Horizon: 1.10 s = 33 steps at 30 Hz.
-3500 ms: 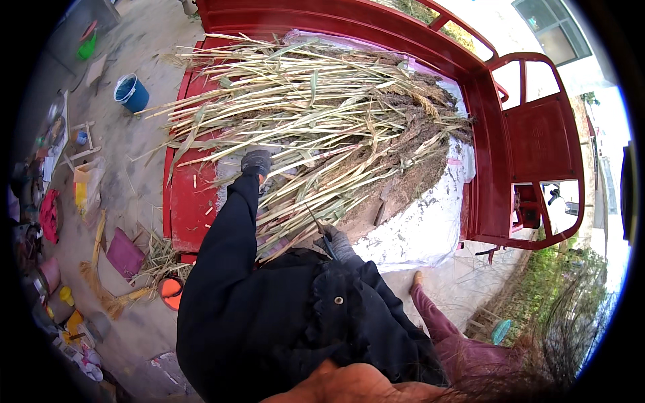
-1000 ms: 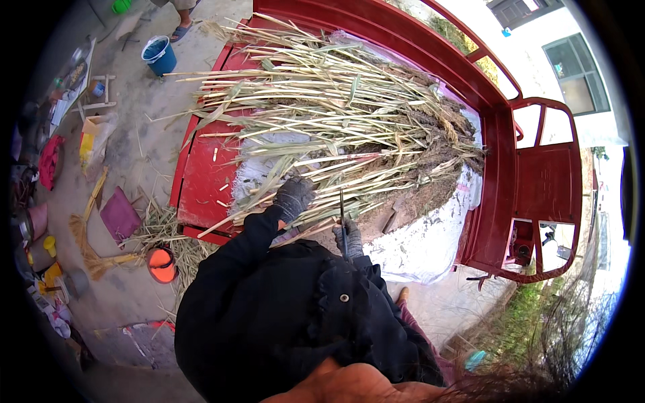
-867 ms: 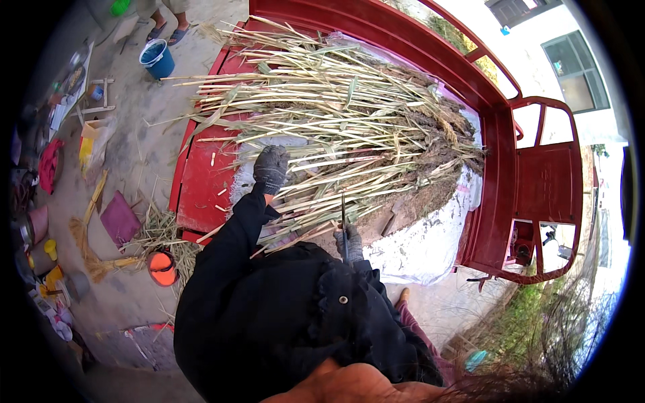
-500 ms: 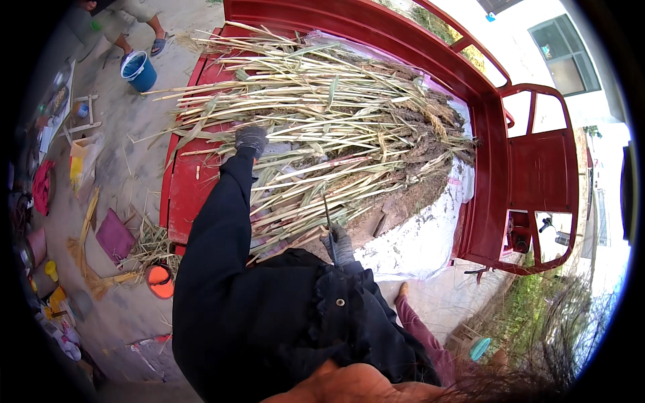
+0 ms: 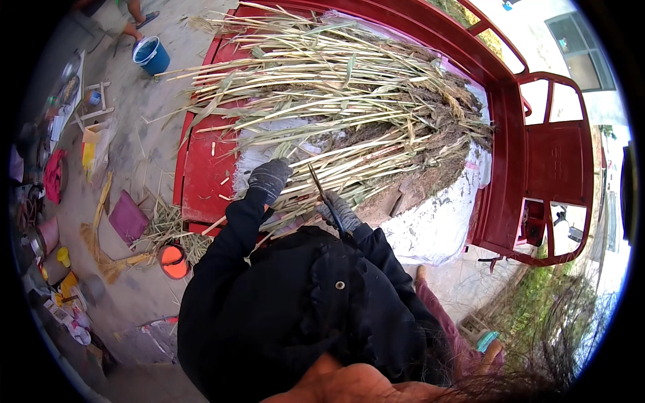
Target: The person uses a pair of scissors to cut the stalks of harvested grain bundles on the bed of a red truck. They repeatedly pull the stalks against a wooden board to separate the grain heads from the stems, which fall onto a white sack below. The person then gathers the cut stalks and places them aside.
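Note:
My left hand (image 5: pixel 269 180), in a grey knit glove, is closed around the cut ends of some stalks near the front of the pile. The dry, pale stalks (image 5: pixel 316 101) lie across a red cart bed, their dark, bushy seed heads (image 5: pixel 437 111) toward the right. In my right hand (image 5: pixel 339 211), also gloved, is a knife (image 5: pixel 315 180) with a long, thin, dark blade pointing up and away over the nearest stalks. Part of its handle is hidden by the glove.
The red cart (image 5: pixel 497 141) has raised side rails and a frame at the right. A white sheet (image 5: pixel 430 232) lies under the stalks. On the floor at left are a blue bucket (image 5: pixel 153 59), a broom (image 5: pixel 101 242) and an orange-and-black object (image 5: pixel 174 262). Another person's leg (image 5: pixel 135 12) shows at top left.
My left hand has come back toward me, from the middle of the pile to the nearer stalk ends. The knife now tilts more to the left. The whole view has shifted slightly.

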Available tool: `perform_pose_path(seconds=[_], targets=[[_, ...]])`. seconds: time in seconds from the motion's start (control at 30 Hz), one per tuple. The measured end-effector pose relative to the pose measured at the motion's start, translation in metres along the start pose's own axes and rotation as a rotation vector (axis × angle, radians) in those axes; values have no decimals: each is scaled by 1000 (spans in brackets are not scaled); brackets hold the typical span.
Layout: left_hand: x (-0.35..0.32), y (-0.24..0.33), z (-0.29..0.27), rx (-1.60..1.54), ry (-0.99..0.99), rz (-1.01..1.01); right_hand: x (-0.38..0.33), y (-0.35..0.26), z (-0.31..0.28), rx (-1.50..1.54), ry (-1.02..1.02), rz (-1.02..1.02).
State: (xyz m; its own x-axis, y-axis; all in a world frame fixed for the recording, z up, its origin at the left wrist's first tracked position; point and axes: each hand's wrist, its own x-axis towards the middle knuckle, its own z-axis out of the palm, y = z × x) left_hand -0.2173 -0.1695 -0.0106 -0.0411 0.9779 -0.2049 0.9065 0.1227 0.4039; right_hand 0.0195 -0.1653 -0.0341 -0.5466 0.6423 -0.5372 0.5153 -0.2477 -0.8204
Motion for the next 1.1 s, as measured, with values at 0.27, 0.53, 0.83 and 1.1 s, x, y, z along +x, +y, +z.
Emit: perform_pose_path(seconds=[0.27,0.53,0.83,1.1], targets=[[-43,26,1,18,-104,143,-15,-33,-3,53,-86,164],[-63,-13,29,-106,-15,167,-23,-24,11,-390,66,-94],[-182,-284,-39,155,828,-696,-36,15,17,13,-18,-137],[-63,-222,-82,424,493,-792,-27,20,17,38,116,-183]])
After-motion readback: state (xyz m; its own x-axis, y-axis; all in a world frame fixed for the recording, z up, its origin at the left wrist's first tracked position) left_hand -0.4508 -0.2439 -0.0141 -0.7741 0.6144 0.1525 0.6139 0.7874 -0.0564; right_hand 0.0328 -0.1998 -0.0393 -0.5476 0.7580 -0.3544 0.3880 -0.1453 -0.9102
